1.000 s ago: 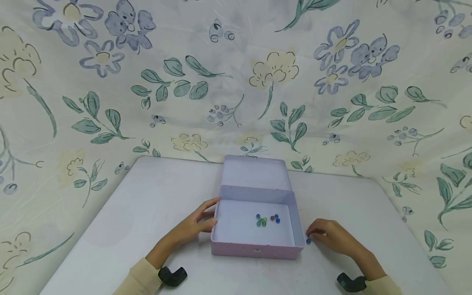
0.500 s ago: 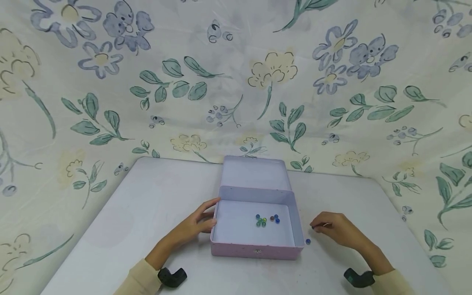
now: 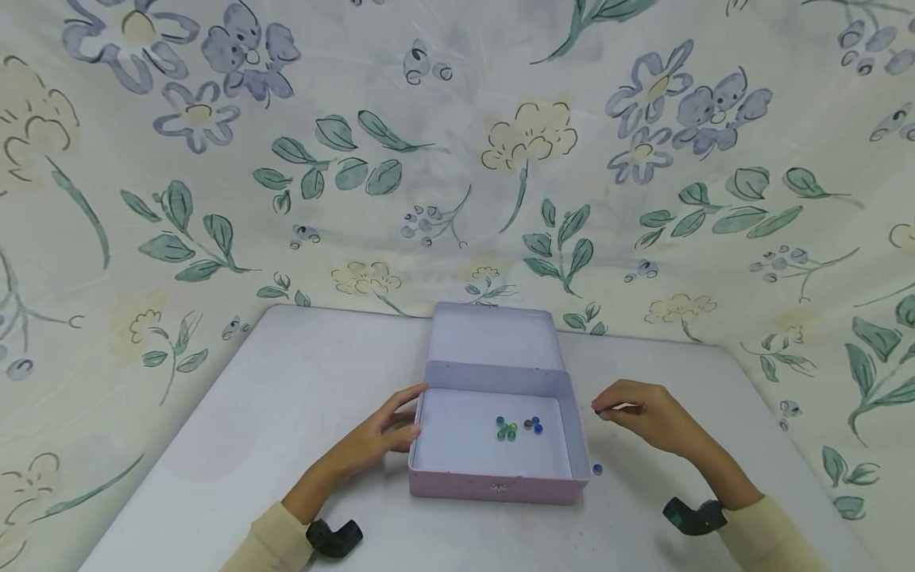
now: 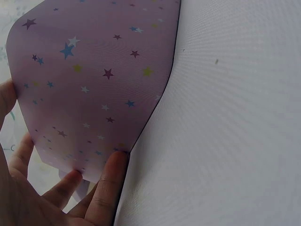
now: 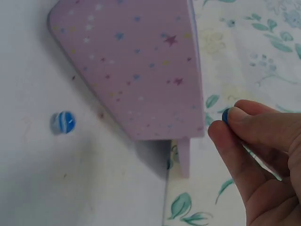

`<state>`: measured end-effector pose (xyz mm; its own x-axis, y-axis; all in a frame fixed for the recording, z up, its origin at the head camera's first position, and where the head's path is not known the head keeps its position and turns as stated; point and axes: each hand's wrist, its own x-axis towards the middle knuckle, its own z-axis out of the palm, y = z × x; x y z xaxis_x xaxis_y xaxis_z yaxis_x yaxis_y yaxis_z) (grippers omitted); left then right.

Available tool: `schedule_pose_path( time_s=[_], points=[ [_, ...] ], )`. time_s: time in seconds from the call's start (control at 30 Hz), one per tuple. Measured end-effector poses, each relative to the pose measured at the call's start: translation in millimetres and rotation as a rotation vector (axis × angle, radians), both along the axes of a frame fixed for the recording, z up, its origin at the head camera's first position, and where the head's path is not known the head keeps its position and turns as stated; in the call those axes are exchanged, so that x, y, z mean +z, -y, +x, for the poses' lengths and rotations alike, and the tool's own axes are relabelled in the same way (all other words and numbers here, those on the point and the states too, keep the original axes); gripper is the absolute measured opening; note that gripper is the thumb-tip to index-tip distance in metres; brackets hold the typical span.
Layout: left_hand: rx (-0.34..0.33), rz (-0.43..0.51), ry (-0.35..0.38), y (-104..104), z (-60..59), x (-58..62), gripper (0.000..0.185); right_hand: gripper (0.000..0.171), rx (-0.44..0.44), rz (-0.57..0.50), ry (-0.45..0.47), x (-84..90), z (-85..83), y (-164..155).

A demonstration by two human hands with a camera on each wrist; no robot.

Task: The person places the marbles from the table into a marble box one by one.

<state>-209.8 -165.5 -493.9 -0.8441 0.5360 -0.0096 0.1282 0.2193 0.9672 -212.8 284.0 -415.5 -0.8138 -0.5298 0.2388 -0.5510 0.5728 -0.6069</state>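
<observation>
An open pink box [image 3: 493, 486] with printed stars stands on the white table, its lid [image 3: 496, 338] tipped back. Several green, blue and brownish marbles [image 3: 507, 430] lie inside on the box floor. My left hand [image 3: 372, 435] touches the box's left wall with fingers spread and fairly straight; the left wrist view shows its fingertips against the starry side [image 4: 94, 84]. To the right of the box, above the table, my right hand [image 3: 639, 409] pinches a blue marble [image 5: 225, 116] between thumb and fingertip. Another marble, blue with white streaks [image 5: 66, 122], lies on the table near the box's front right corner.
A flowered cloth [image 3: 457, 159] hangs behind the table [image 3: 322, 349] and around its sides. Each wrist carries a black camera mount, the left one [image 3: 334, 538] and the right one [image 3: 693, 516].
My right hand has left the blue marble by the box corner and risen away from the table, pinching another marble. The left hand and the box stay in place.
</observation>
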Motion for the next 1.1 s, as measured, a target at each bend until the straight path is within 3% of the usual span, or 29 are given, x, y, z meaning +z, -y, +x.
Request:
schedule_pose_path(
  time_s=[0.3,0.6,1.1],
  points=[
    [0.01,0.0,0.003,0,0.4,0.8,0.065,0.023,0.132,-0.029,0.008,10.8,-13.1,24],
    [0.006,0.009,-0.001,1,-0.6,0.3,0.066,0.024,0.182,0.026,0.017,25.9,-25.8,53],
    [0.0,0.014,-0.001,0,-0.3,-1.4,0.065,0.021,0.3,0.088,0.018,26.0,-48.0,102]
  ],
)
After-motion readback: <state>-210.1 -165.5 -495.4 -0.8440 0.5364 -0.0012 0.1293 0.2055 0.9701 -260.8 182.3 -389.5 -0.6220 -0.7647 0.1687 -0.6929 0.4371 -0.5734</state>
